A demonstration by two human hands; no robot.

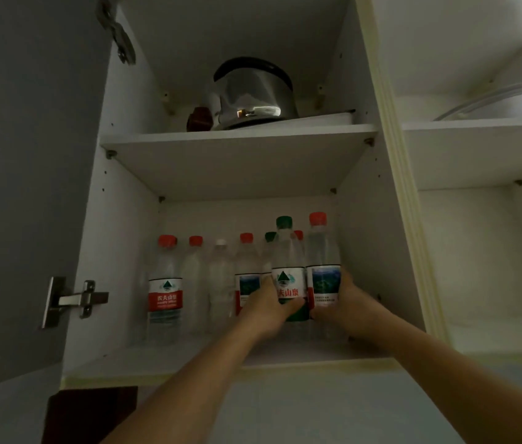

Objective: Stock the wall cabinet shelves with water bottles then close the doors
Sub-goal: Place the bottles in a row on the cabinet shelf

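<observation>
Fingers of left hand [267,307] wrap green-capped bottle [288,270]; right hand [346,302] grips red-capped bottle [322,267].

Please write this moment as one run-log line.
left hand grips green-capped bottle | right hand grips red-capped bottle | lower shelf | doors open

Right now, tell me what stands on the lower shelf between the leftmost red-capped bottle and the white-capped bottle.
One red-capped bottle without a visible label stands between them, seen in the head view.
</observation>
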